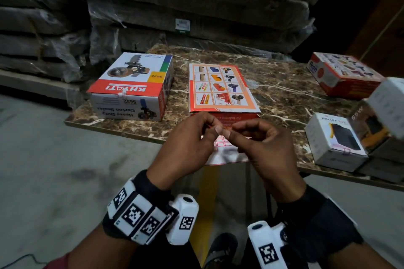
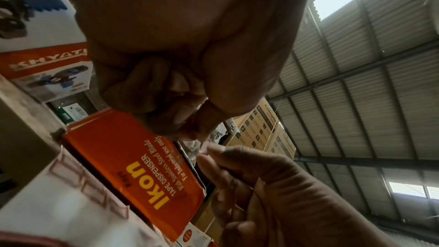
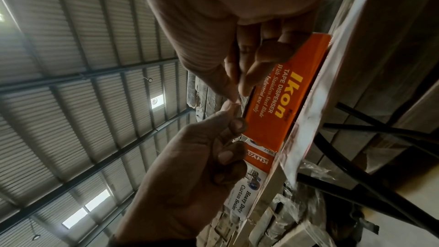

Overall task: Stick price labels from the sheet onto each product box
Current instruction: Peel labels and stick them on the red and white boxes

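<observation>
The left hand (image 1: 189, 137) is hovering with fingers curled, its thumb and forefinger pinching a small sticker that the right hand (image 1: 260, 144) is also pinching. The white sheet of red-bordered labels (image 1: 225, 153) is lying just beneath both hands; the flat orange Ikon tape dispenser box (image 1: 220, 87) is lying just beyond them.

Head view is dim, corners dark, right-edge boxes (image 1: 389, 102) smeared by blur. Wrist views bend strongly; bright skylights (image 2: 335, 5) backlight the shadowed, soft-focus hands.
</observation>
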`<state>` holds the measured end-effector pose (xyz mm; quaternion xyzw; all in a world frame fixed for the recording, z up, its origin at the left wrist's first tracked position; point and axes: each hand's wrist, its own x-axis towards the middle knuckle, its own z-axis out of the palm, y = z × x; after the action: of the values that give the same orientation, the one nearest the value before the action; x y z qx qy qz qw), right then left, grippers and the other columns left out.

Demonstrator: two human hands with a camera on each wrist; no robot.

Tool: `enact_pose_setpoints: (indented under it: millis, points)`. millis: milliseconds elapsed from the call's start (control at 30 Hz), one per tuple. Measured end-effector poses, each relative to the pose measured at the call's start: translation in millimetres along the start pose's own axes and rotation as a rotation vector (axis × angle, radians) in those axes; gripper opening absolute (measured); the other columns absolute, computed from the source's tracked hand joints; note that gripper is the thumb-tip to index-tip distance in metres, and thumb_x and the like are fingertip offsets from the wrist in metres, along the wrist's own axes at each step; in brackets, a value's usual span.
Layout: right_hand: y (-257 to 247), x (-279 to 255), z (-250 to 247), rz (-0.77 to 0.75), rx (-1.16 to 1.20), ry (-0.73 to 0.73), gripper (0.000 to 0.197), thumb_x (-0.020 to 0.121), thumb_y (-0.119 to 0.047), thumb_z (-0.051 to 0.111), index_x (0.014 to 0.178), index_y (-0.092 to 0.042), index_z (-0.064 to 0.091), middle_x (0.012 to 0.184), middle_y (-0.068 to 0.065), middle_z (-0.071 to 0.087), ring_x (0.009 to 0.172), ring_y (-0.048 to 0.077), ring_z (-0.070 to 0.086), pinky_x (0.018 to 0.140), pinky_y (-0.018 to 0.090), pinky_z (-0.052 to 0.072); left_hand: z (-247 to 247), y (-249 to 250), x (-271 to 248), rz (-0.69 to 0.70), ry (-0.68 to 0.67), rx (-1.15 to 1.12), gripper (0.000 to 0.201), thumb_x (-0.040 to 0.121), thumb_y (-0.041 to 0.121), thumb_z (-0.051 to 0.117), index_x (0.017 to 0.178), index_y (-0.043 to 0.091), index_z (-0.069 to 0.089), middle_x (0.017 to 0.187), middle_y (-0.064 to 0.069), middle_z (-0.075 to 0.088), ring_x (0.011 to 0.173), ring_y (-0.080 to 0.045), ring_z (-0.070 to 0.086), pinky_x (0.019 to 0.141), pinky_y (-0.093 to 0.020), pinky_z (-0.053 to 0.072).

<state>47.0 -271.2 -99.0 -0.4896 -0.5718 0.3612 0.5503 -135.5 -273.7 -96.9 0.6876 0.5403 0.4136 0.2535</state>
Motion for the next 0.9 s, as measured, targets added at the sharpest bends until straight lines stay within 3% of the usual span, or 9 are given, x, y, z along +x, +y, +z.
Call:
enact_pose_setpoints:
  millis: [100, 200, 267, 367, 500, 567, 667, 833, 900]
  points:
    - [-0.5, 2.5, 2.4, 0.005, -0.017, -0.026, 0.014, 0.079, -0.019, 0.094, 0.082, -0.016, 0.081, 0.078, 0.000, 0.080, 0.065, 0.009, 0.071, 0.059, 0.027, 0.057, -7.0, 6.2, 2.7, -0.011, -0.008, 0.045, 0.011, 0.104, 0.033, 0.061, 0.094, 0.031, 0.066, 0.087, 0.017, 0.071, 0.078, 0.002, 0.066, 0.080, -0.042, 0.057]
    - [-1.9, 4.9, 4.5, 0.055, 0.045, -0.032, 0.015, 0.080, -0.016, 0.092, 0.085, -0.010, 0.079, 0.073, 0.005, 0.078, 0.054, 0.010, 0.064, 0.052, 0.022, 0.050, -11.7, 11.1, 6.9, -0.016, -0.030, 0.080, 0.008, 0.104, 0.033, 0.060, 0.097, 0.033, 0.064, 0.088, 0.016, 0.071, 0.077, 0.000, 0.067, 0.077, -0.044, 0.058]
    - [-5.1, 7.3, 6.2, 0.090, 0.117, -0.009, 0.017, 0.081, -0.011, 0.091, 0.085, -0.006, 0.075, 0.069, 0.003, 0.075, 0.050, 0.008, 0.061, 0.049, 0.018, 0.047, -13.9, 16.0, 9.3, 0.005, -0.022, 0.125, 0.003, 0.104, 0.035, 0.060, 0.106, 0.036, 0.061, 0.090, 0.014, 0.072, 0.080, -0.004, 0.068, 0.074, -0.043, 0.059]
    - [-8.4, 14.4, 8.1, 0.180, 0.241, 0.048, 0.020, 0.083, -0.003, 0.088, 0.083, -0.007, 0.068, 0.063, 0.000, 0.071, 0.046, 0.008, 0.057, 0.044, 0.016, 0.043, -17.9, 21.2, 14.7, 0.086, 0.064, 0.194, 0.026, 0.102, 0.035, 0.062, 0.126, 0.040, 0.053, 0.093, 0.011, 0.071, 0.083, -0.006, 0.069, 0.072, -0.041, 0.060]
    - [-7.1, 25.0, 13.1, 0.353, 0.355, 0.116, 0.024, 0.084, -0.007, 0.087, 0.082, -0.015, 0.065, 0.071, 0.008, 0.068, 0.045, 0.011, 0.054, 0.038, 0.018, 0.039, -29.6, 17.4, 33.9, 0.252, 0.185, 0.430, 0.032, 0.096, 0.038, 0.069, 0.128, 0.037, 0.067, 0.114, 0.007, 0.068, 0.106, -0.014, 0.063, 0.090, -0.041, 0.053]
    - [-4.7, 28.8, 17.2, 0.404, 0.376, 0.130, 0.025, 0.084, -0.008, 0.087, 0.084, -0.017, 0.064, 0.069, 0.007, 0.067, 0.044, 0.008, 0.054, 0.036, 0.019, 0.038, -32.6, 12.3, 43.3, 0.280, 0.120, 0.489, 0.032, 0.095, 0.041, 0.068, 0.126, 0.035, 0.072, 0.128, 0.007, 0.071, 0.115, -0.018, 0.065, 0.098, -0.043, 0.052]
    - [-3.5, 31.4, 21.8, 0.441, 0.391, 0.124, 0.026, 0.084, -0.011, 0.088, 0.086, -0.018, 0.064, 0.066, 0.004, 0.069, 0.045, 0.007, 0.056, 0.036, 0.020, 0.036, -32.5, 3.1, 48.9, 0.262, -0.037, 0.568, 0.036, 0.097, 0.041, 0.058, 0.131, 0.035, 0.071, 0.139, 0.010, 0.067, 0.113, -0.022, 0.072, 0.098, -0.044, 0.057]
    - [2.4, 33.7, 28.9, 0.478, 0.386, 0.120, 0.021, 0.084, -0.011, 0.087, 0.095, -0.010, 0.068, 0.066, 0.008, 0.069, 0.047, 0.014, 0.056, 0.038, 0.019, 0.037, -29.7, -5.6, 47.3, 0.271, -0.068, 0.606, 0.041, 0.097, 0.046, 0.054, 0.135, 0.040, 0.067, 0.136, 0.010, 0.069, 0.115, -0.018, 0.071, 0.097, -0.045, 0.058]
    - [6.0, 34.1, 32.6, 0.494, 0.361, 0.119, 0.027, 0.084, -0.015, 0.087, 0.105, -0.004, 0.073, 0.067, 0.009, 0.070, 0.049, 0.018, 0.055, 0.040, 0.020, 0.037, -28.9, -4.7, 48.4, 0.261, -0.060, 0.607, 0.040, 0.097, 0.046, 0.052, 0.133, 0.039, 0.068, 0.126, 0.010, 0.075, 0.105, -0.019, 0.073, 0.093, -0.042, 0.059]
